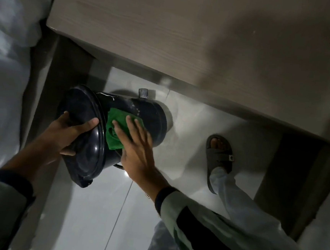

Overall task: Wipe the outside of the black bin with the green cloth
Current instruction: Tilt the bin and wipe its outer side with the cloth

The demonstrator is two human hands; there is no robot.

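Gripping the light, slippery black bin (147, 113) by its lid, the left hand (69, 132) is steadying while the flat right hand (136, 148) is pressing the soft green cloth (118, 128).

A glossy black bin (151, 113) streaked with white scuff marks carries a bright green cloth (118, 128) on its side. Pale mint-green sleeves (201, 223) with dark navy cuffs and a black panel frame a dark grey slipper (220, 155), pale grey floor tiles (190, 117) and a grey-brown wood-grain tabletop (168, 35).

Glossy pale floor tiles (192, 127) catch small glints of light — the room is dim. A grey wood-grain desk (168, 35) overhangs them.
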